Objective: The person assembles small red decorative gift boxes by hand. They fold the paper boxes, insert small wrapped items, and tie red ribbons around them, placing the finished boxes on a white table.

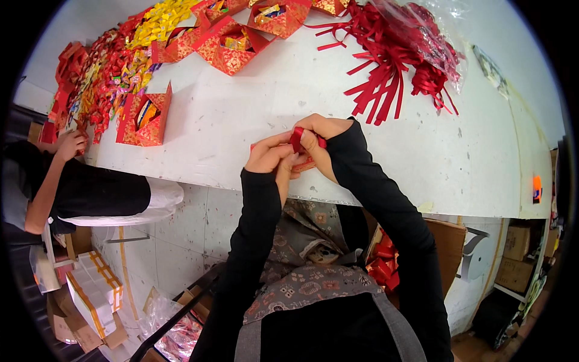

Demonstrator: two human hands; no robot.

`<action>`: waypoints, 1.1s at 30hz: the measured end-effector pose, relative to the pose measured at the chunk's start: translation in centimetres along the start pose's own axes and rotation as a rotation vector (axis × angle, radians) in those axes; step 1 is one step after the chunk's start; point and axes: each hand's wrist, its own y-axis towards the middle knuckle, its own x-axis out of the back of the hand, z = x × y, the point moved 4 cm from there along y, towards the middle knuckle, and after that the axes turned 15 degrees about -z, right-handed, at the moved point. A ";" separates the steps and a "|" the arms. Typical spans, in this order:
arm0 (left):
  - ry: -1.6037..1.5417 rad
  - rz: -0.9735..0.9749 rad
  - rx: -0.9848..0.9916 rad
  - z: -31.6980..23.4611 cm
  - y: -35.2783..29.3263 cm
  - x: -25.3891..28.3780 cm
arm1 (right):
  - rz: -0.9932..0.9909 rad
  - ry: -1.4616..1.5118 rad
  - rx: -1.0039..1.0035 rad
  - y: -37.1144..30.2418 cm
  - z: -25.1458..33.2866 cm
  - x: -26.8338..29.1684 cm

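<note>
Ribbon [296, 139] sits over the table [446, 175] by its near edge, pinched by the right hand [319, 136], while the left hand [269, 155] holds a mostly hidden red piece [307, 165]. A steady left grip and an even, gentle pull should keep it flat and untwisted

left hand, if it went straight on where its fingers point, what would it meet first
The left hand would likely meet the glossy red fabric ribbon, then the right hand; depth is unclear.
</note>
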 end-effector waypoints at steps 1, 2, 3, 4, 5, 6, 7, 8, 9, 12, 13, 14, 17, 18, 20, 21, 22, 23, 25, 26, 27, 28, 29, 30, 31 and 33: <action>-0.074 -0.012 0.070 0.4 0.2 0.0 | -0.003 0.006 0.009 0.0 0.1 0.0; -0.102 -0.028 0.070 0.6 0.2 -0.1 | -0.005 0.013 0.018 0.0 0.2 0.1; -0.131 -0.043 0.071 0.8 0.2 -0.1 | 0.012 -0.009 0.054 0.1 0.4 0.1; -0.157 -0.062 0.070 0.9 0.1 -0.1 | 0.030 -0.027 0.092 0.2 0.6 0.2; -0.194 -0.094 0.107 1.2 0.1 -0.2 | 0.048 -0.045 0.129 0.3 0.6 0.3; -0.231 -0.127 0.143 1.6 0.1 -0.3 | 0.039 0.009 0.129 0.5 0.5 0.4; -0.270 -0.156 0.177 1.7 0.1 -0.4 | 0.027 0.060 0.132 1.0 0.3 0.8; -0.291 -0.171 0.214 1.3 0.1 -0.4 | 0.015 0.111 0.133 1.7 -0.1 1.2; -0.311 -0.185 0.251 0.5 0.2 -0.3 | -0.024 0.151 0.174 2.9 -1.5 2.0; -0.341 -0.074 0.281 -0.2 0.2 -0.7 | 0.128 0.505 -0.689 5.0 -3.2 2.3; -0.405 -0.012 0.260 0.3 0.1 -1.0 | 0.169 0.652 -0.805 5.6 -4.6 1.5; -0.470 0.054 0.238 0.6 0.1 -1.5 | 0.207 0.800 -0.916 5.9 -6.4 0.4; -0.443 0.264 0.255 0.2 0.6 -1.5 | 0.333 0.778 -0.993 7.3 -6.4 -3.5; -0.391 0.267 0.244 -0.1 0.9 -1.6 | 0.348 0.702 -0.948 8.0 -5.0 -3.9; -0.298 0.280 0.234 -1.0 1.5 -2.0 | 0.408 0.757 -0.714 9.3 -1.4 -3.5; -0.223 0.261 0.210 -1.1 1.5 -2.2 | 0.490 0.694 -0.663 9.2 0.4 -3.0; -0.333 0.268 0.235 -1.0 1.4 -2.6 | 0.573 0.311 -0.071 8.6 1.5 -2.1; -0.443 0.273 0.261 -0.5 1.2 -2.9 | 0.396 0.350 -0.093 7.0 1.7 -2.1; -0.386 0.244 0.218 -0.1 1.3 -3.3 | 0.278 0.164 -0.055 2.5 2.7 -0.5; -0.182 0.185 0.146 0.3 1.7 -3.0 | 0.286 0.104 -0.068 0.2 2.7 0.3; -0.189 0.172 0.047 -0.3 1.5 -3.2 | 0.262 0.018 -0.125 -1.9 3.5 2.2; -0.191 0.162 -0.049 -0.3 1.3 -3.7 | 0.220 -0.044 -0.219 -4.0 3.5 4.1; -0.191 0.115 -0.117 -0.2 1.1 -3.6 | 0.164 -0.065 -0.314 -5.4 3.4 5.4; -0.145 0.133 -0.118 -0.3 1.1 -3.6 | 0.090 -0.046 -0.370 -5.9 3.1 5.9; -0.116 0.174 -0.108 -0.7 1.0 -3.9 | 0.009 -0.029 -0.426 -6.2 2.8 6.4; -0.069 0.178 -0.146 -0.9 1.0 -3.9 | -0.093 0.079 -0.463 -5.6 1.2 5.3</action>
